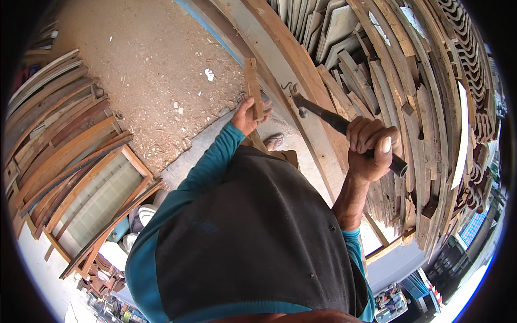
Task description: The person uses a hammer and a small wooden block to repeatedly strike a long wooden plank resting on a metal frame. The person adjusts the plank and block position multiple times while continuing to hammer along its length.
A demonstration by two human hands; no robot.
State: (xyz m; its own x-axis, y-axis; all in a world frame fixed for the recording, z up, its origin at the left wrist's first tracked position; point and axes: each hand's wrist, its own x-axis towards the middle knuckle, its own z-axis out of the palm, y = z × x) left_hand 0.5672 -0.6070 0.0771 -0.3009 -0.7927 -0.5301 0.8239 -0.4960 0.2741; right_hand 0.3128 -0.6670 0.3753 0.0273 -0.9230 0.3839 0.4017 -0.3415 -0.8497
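My left hand [246, 118] holds a short, narrow strip of wood [251, 81] near its lower end, thumb on one side and fingers on the other. The strip points away from me, just left of a long wooden beam [309, 134]. In my closed right hand [374, 144] is a hammer [329, 117] with a black grip, its butt sticking out past the fist. The metal head is over the beam; whether it touches the wood I cannot tell. Right by the head is a thin, bent, dark piece of metal [287, 85], like a hook or bent nail.
Stacked planks [398, 107] rise at the right, with wavy-edged pieces [466, 59] beyond. Wooden frames and boards [81, 161] lean at the left. Sawdust and chips cover the ground [145, 70]. A sandaled foot [274, 141] shows below the beam.
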